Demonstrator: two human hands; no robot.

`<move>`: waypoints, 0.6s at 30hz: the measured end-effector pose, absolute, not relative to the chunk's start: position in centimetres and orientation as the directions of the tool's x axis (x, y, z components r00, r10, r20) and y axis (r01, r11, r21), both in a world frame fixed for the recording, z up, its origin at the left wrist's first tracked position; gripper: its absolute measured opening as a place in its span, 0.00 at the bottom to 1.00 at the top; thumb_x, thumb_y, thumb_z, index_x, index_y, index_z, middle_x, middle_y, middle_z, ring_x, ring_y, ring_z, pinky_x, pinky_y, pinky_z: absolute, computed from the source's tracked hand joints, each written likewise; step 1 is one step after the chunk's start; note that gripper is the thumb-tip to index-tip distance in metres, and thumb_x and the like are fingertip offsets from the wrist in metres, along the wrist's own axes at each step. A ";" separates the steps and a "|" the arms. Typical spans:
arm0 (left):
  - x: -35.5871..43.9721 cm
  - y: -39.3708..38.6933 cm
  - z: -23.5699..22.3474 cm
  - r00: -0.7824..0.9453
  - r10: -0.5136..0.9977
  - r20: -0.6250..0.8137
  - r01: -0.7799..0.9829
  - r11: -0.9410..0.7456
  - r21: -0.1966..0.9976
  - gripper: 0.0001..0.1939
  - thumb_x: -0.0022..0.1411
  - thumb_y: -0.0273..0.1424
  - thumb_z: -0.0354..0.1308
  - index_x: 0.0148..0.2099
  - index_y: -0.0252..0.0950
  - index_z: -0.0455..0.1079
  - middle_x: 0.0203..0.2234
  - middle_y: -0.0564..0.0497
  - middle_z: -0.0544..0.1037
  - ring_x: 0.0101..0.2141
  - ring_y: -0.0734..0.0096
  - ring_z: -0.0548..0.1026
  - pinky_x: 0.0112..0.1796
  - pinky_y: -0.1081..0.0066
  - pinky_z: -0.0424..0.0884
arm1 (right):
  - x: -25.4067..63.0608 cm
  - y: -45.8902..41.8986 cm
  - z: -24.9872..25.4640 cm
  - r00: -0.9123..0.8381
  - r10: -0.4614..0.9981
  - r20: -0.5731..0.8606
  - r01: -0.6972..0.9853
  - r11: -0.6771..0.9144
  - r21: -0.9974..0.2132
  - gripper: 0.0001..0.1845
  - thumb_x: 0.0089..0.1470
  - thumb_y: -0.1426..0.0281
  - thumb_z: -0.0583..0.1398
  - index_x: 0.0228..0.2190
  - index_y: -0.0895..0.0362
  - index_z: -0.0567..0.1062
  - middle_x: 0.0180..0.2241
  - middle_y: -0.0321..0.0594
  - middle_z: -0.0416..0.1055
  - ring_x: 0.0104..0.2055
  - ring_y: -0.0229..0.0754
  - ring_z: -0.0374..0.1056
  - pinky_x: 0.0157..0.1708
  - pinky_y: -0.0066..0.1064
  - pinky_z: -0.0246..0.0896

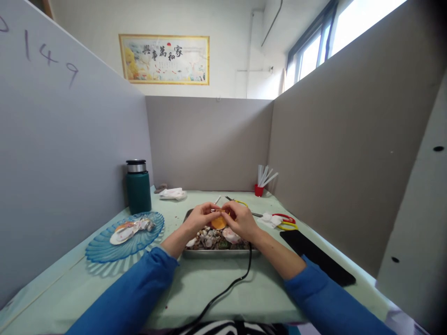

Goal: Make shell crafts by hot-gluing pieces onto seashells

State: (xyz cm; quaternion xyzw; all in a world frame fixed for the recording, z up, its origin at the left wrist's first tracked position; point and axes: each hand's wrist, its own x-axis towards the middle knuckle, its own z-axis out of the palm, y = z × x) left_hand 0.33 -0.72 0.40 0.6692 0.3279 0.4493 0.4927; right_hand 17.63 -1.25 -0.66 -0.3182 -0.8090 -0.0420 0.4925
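A white wall with a window rises behind grey partitions, which enclose a table covered in pale green cloth. On it lie a blue fluted plate and, centrally, a metal tray of small shells. Above the tray, the left hand and right hand pinch an orange shell at the fingertips. Its rounded edge points down toward the tray; fingers hide its top, so I cannot tell its long axis. It looks bright and fan-like.
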 end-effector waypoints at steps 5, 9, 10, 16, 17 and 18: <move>0.4 -0.7 0.3 0.403 0.873 0.274 -0.043 -0.281 0.959 0.23 0.42 0.38 0.66 0.39 0.32 0.66 0.25 0.51 0.75 0.24 0.74 0.73 0.23 0.76 0.67 | 17.6 -1.3 -0.6 -0.319 0.486 0.813 0.566 0.786 -0.248 0.06 0.53 0.69 0.55 0.33 0.57 0.70 0.28 0.39 0.69 0.28 0.37 0.63 0.30 0.27 0.56; 0.4 -0.6 0.2 0.392 0.878 0.276 -0.026 -0.289 0.957 0.21 0.45 0.39 0.64 0.39 0.32 0.67 0.24 0.51 0.74 0.23 0.74 0.72 0.23 0.77 0.68 | 17.6 -1.3 -0.6 -0.324 0.486 0.812 0.565 0.788 -0.246 0.05 0.53 0.70 0.55 0.33 0.57 0.69 0.28 0.39 0.69 0.28 0.37 0.62 0.29 0.27 0.55; 0.4 -0.6 0.3 0.391 0.879 0.274 -0.022 -0.288 0.957 0.21 0.46 0.40 0.64 0.39 0.32 0.67 0.24 0.51 0.74 0.23 0.75 0.72 0.23 0.77 0.68 | 17.6 -1.3 -0.6 -0.325 0.486 0.811 0.566 0.787 -0.245 0.05 0.53 0.70 0.55 0.33 0.57 0.69 0.28 0.39 0.69 0.28 0.37 0.62 0.29 0.27 0.55; 0.3 -0.7 0.4 0.404 0.876 0.265 -0.045 -0.270 0.962 0.23 0.45 0.40 0.65 0.40 0.32 0.68 0.26 0.50 0.75 0.25 0.73 0.73 0.24 0.76 0.69 | 17.6 -1.3 -0.6 -0.317 0.476 0.820 0.571 0.786 -0.236 0.05 0.54 0.69 0.55 0.33 0.57 0.69 0.28 0.39 0.69 0.29 0.37 0.63 0.30 0.27 0.55; 0.3 -0.7 0.4 0.403 0.875 0.269 -0.050 -0.272 0.961 0.22 0.45 0.41 0.64 0.40 0.32 0.68 0.26 0.50 0.75 0.26 0.72 0.73 0.24 0.75 0.70 | 17.6 -1.4 -0.6 -0.312 0.473 0.824 0.569 0.788 -0.236 0.05 0.54 0.69 0.55 0.33 0.57 0.70 0.29 0.39 0.69 0.29 0.37 0.63 0.30 0.27 0.56; 0.2 -0.7 0.4 0.401 0.875 0.273 -0.057 -0.273 0.960 0.22 0.46 0.42 0.63 0.40 0.32 0.68 0.27 0.50 0.75 0.27 0.72 0.73 0.24 0.75 0.70 | 17.6 -1.4 -0.6 -0.307 0.471 0.827 0.567 0.788 -0.238 0.06 0.54 0.69 0.55 0.33 0.57 0.70 0.29 0.40 0.69 0.29 0.38 0.63 0.30 0.27 0.56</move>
